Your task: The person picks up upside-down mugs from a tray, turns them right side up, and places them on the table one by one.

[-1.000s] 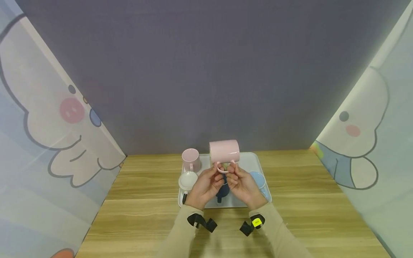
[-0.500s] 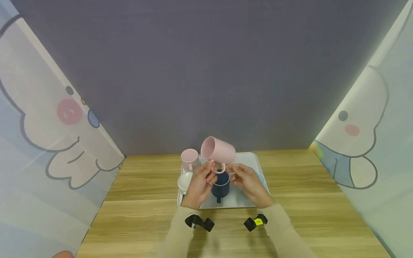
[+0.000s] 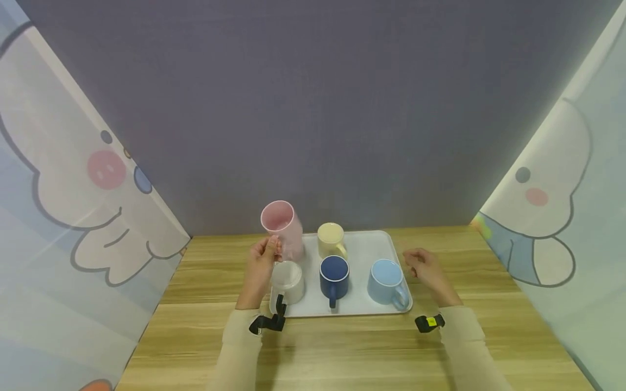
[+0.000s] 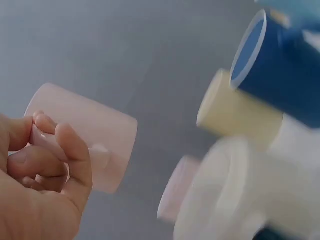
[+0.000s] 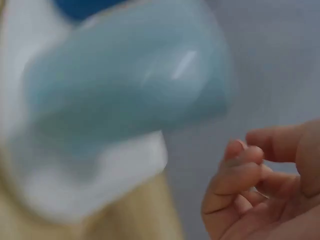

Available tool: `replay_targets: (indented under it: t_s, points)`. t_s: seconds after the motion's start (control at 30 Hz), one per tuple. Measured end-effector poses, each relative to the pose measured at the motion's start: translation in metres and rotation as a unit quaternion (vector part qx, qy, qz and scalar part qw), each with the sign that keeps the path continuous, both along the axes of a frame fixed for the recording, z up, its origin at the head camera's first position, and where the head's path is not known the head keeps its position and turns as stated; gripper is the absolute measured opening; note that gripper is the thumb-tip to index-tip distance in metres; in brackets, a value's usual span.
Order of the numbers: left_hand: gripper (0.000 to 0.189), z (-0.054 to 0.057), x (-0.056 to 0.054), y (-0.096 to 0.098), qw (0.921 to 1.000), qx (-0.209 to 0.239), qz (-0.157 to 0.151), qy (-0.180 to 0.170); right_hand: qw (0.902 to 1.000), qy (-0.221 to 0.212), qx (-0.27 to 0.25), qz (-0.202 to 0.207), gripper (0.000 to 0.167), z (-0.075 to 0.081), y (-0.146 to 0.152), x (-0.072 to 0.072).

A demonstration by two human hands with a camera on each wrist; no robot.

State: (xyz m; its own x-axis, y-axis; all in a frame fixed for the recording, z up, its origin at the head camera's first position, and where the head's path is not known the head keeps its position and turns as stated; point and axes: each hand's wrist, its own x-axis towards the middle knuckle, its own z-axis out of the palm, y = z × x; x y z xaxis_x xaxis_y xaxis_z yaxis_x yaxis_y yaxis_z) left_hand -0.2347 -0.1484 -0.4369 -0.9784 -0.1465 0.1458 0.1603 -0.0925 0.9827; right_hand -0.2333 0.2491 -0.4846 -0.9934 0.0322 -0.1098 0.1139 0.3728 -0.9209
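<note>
My left hand (image 3: 259,266) grips a pink mug (image 3: 289,231) by its handle, raised at the left of the tray with its mouth facing up. In the left wrist view the fingers (image 4: 75,150) curl through the handle. A second pink mug (image 4: 177,187) stands below, mostly hidden behind the held one in the head view. Just nearer me is a white mug (image 3: 288,285). My right hand (image 3: 425,267) hangs beside the tray's right edge, fingers loosely curled and holding nothing. Closest to it is a light blue mug (image 3: 383,290) with its handle toward the front right.
A white tray (image 3: 359,308) rests on the wood-grain table (image 3: 352,353). On it also stand a yellow mug (image 3: 329,248) at the back and a dark blue mug (image 3: 333,285) in front. A grey panel (image 3: 332,136) rises behind the table, with cartoon-printed walls either side.
My left hand has carried the pink mug leftward, and the mug has turned from lying sideways to upright. My right hand has let go of its handle and moved right, past the tray.
</note>
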Motion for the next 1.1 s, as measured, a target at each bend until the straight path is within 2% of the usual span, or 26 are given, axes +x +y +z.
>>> replay_targets:
  t_s: [0.1, 0.23, 0.33, 0.43, 0.63, 0.83, 1.1]
  points:
    - [0.029, -0.005, -0.006, -0.016, 0.9988, -0.029, 0.040, -0.002, 0.9982, -0.016, 0.056, 0.014, 0.038, -0.024, 0.012, -0.002]
    - [0.032, -0.012, -0.013, -0.034, 0.9951, -0.048, 0.086, -0.011, 0.9929, -0.056, 0.100, 0.030, 0.036, -0.049, 0.018, -0.005]
    - [0.035, -0.021, -0.018, -0.045, 0.9923, -0.053, 0.110, -0.022, 0.9894, -0.073, 0.121, 0.033, 0.034, -0.057, 0.016, -0.006]
    - [0.036, -0.030, -0.022, -0.052, 0.9896, -0.059, 0.126, -0.036, 0.9876, -0.070, 0.138, 0.028, 0.030, -0.058, 0.014, -0.006]
    - [0.035, -0.055, -0.032, -0.061, 0.9850, -0.076, 0.137, -0.071, 0.9839, -0.073, 0.160, 0.031, 0.024, -0.058, 0.013, -0.004]
    - [0.038, -0.080, -0.044, -0.068, 0.9838, -0.098, 0.124, -0.084, 0.9810, -0.075, 0.177, 0.027, 0.028, -0.060, 0.015, -0.001]
    - [0.037, -0.099, -0.054, -0.072, 0.9836, -0.094, 0.120, -0.097, 0.9802, -0.070, 0.183, 0.026, 0.029, -0.059, 0.014, -0.002]
